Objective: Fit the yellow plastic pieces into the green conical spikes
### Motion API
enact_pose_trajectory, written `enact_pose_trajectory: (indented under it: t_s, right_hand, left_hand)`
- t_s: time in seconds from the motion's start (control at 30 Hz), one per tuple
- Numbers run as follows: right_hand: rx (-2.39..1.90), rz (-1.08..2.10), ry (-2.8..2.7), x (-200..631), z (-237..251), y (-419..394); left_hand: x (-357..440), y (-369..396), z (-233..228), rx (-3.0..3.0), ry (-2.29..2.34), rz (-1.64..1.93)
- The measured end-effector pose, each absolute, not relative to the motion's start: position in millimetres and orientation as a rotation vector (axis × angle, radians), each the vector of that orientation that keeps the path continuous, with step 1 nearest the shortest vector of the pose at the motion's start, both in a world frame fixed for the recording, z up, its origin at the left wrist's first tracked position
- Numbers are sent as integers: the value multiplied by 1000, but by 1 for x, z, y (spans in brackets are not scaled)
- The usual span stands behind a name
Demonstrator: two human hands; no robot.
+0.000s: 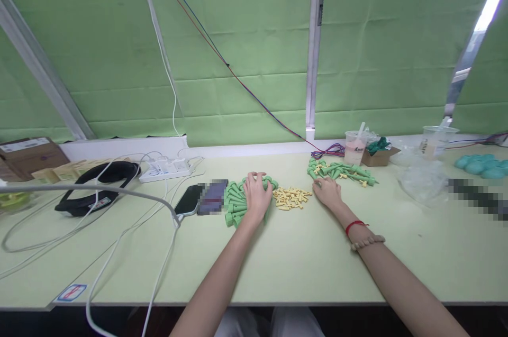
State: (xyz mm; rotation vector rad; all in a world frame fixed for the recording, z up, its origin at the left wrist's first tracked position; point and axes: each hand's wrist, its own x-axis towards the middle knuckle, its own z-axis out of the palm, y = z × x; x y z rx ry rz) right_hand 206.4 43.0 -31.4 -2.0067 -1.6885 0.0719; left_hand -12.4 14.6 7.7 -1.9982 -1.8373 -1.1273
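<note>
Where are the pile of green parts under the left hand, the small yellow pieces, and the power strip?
pile of green parts [234, 203], head view: on the tubes left of the hand.
small yellow pieces [291, 198], head view: middle of the scattered heap.
power strip [165, 169], head view: its white top face.

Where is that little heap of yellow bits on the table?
The yellow pieces lie mid-table in the head view, between the left hand on the green parts pile and the right hand.
</note>
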Motion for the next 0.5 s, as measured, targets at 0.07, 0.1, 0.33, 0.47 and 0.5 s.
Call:
enact_pose_trajectory:
  t_s: [0.07,0.1,0.33,0.47,0.5]
  right_hand:
    - [-1989,97,-1721,206,-31,43]
    - [-1971,108,-1752,207,-31,43]
    - [-1618,305,-1457,210,-33,48]
    - [-1275,713,-994,198,-26,48]
    - [-1197,830,-890,193,-23,46]
  left_hand:
    - [-7,13,6,-2072,-1753,-1163]
    - [-5,12,6,-2108,-1713,-1167]
    - [4,8,2,-2277,-1586,-1244]
    - [6,11,-1,-2384,-1703,-1589]
    - [7,12,-1,-2403,-1749,-1704]
